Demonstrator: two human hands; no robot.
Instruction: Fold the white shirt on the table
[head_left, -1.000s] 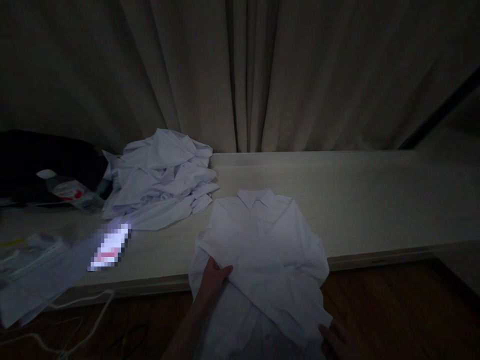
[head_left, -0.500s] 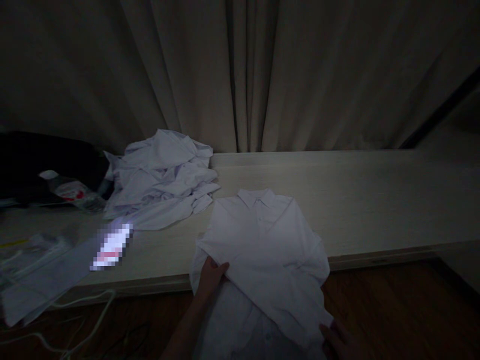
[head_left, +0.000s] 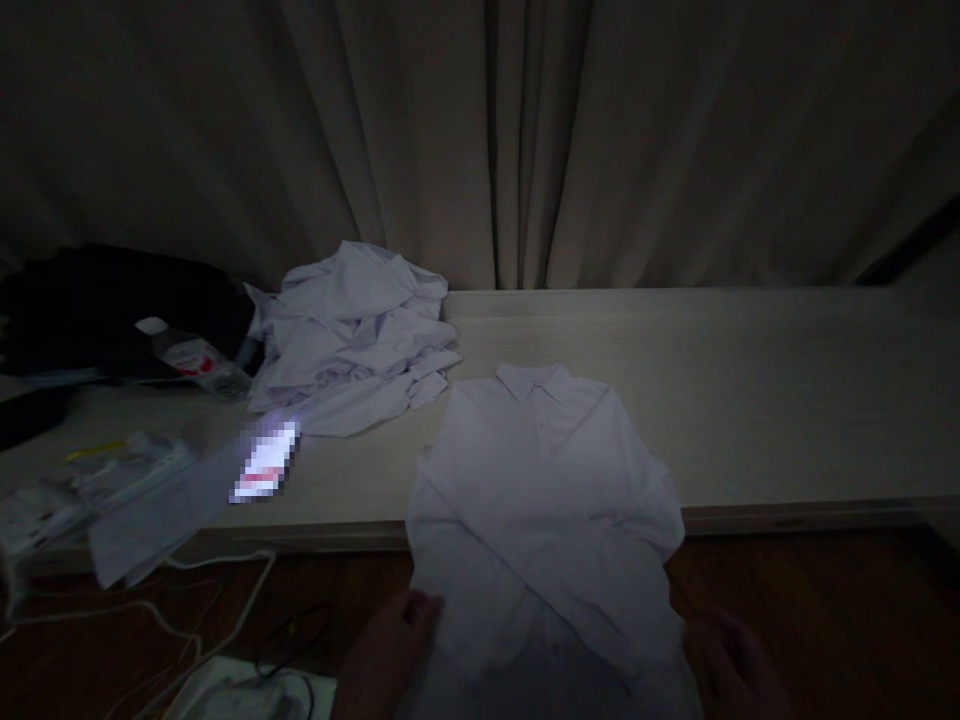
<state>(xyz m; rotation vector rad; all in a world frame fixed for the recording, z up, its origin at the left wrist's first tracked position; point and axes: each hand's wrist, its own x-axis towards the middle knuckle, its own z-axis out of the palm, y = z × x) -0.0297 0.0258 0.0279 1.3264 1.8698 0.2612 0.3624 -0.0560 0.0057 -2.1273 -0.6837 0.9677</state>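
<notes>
Across the front edge of the table (head_left: 787, 400), with bare tabletop to its right, a white shirt (head_left: 544, 500) is spread and gripped at its overhanging hem corners by the left hand (head_left: 390, 640) and right hand (head_left: 731, 665).

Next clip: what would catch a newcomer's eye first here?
In the dim scene, a white shirt lies spread collar-up at the middle, its hem hanging over the ledge's front edge, with the left hand and right hand at its lower corners. Behind it to the left sits a crumpled pile of white clothes, and a bright pixelated patch glows in front of that.
</notes>
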